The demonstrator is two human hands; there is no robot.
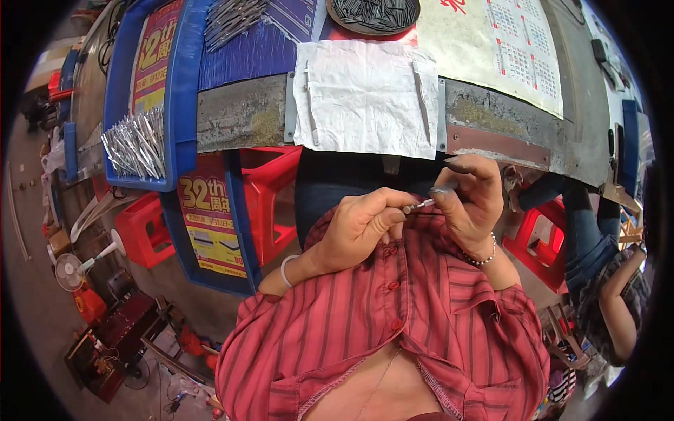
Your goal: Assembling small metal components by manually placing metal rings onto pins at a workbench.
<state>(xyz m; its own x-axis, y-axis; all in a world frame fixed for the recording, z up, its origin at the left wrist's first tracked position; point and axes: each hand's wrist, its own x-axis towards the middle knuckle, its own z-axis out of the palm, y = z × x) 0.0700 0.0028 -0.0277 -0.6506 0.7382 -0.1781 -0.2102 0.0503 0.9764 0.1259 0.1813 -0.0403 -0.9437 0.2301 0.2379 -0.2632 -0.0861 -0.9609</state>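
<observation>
In front of my striped red shirt, both hands work on one small silver metal rod [424, 204]. My left hand [365, 228] is closed, pinching the rod's left end between thumb and forefinger. My right hand [474, 200] holds the other end at its thumb, with the forefinger raised and curled above; its fingertips are dark with grime. Much of the rod is covered by my fingers. Just beyond, a creased white cloth [365, 98] hangs over the bench edge. A thin silver tool [309, 98] lies on its left side and another slim piece [423, 102] on its right.
A round bowl [330, 8] of dark slim pieces stands behind the cloth. Left of it lies a heap of silver metal parts [232, 21]; a blue tray [184, 151] holds more. Red stools [263, 203] stand under the bench. Another person's arm [616, 309] is at the right.
</observation>
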